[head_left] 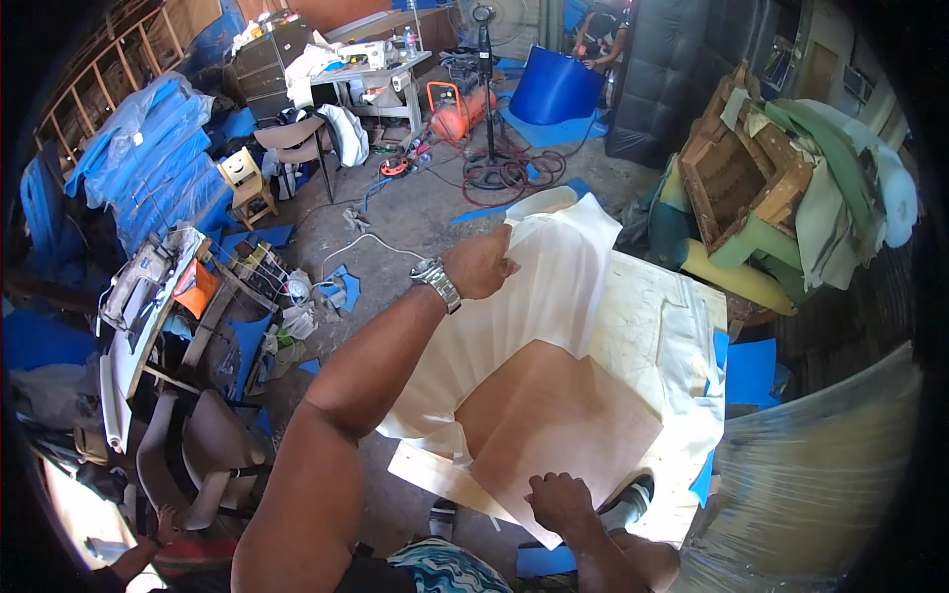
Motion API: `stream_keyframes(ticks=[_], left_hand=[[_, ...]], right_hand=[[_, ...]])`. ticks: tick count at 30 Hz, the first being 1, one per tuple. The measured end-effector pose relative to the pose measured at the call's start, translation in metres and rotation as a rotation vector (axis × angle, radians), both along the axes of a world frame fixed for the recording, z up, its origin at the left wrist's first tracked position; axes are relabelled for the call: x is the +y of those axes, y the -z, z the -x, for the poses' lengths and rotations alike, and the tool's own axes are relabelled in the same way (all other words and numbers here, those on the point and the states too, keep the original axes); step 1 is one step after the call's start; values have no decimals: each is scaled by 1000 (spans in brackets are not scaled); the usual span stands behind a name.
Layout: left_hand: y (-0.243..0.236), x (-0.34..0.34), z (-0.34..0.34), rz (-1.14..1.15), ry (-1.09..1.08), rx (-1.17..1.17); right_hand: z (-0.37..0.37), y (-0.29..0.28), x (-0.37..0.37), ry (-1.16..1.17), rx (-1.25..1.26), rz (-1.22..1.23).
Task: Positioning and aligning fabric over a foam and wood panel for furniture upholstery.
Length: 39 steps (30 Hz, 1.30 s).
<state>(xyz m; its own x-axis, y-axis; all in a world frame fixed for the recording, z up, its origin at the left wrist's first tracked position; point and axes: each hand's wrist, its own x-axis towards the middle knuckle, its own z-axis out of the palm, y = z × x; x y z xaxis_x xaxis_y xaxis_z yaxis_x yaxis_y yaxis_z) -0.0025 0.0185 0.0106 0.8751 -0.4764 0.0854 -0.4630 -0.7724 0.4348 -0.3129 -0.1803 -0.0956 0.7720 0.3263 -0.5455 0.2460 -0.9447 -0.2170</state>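
Observation:
A sheer white fabric [554, 259] lies in soft folds over a pale wooden board [643, 306] in front of me. My left hand [481, 262], with a metal watch at the wrist, reaches across to the fabric's far left part, its fingers closed on the cloth. A flat brown sheet [563, 415] with angled edges lies nearer to me, partly beside and against the fabric. Over the near right edge of this sheet is my right hand [563, 502], fingers curled in; whether it holds anything is hidden.
A sewing machine [138, 282] stands on a bench at left, another [366, 54] at the back. An orange air compressor [457, 114] and red hose [504, 188] lie beyond the board. Stripped furniture frame [732, 183] stands at right. Another person [603, 40] handles a blue panel [556, 87].

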Motion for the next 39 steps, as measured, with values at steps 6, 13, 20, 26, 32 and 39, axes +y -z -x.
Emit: stream_keyframes(ticks=[6,13,20,26,32,39], left_hand=[[-6,-3,4,-23,-48,41],[-6,-3,4,-28,-42,21],[57,-13,-34,62,30,-334],[72,-28,-57,72,-100,-191],[46,-19,-24,74,-67,-174],[1,2,5,103,-136,76]], right_hand=[[0,1,0,-2,5,-3],[7,2,10,23,25,12],[32,37,37,75,87,35],[94,49,58,196,133,-41],[204,37,112,636,306,-286],[218,46,140,572,315,-269]])
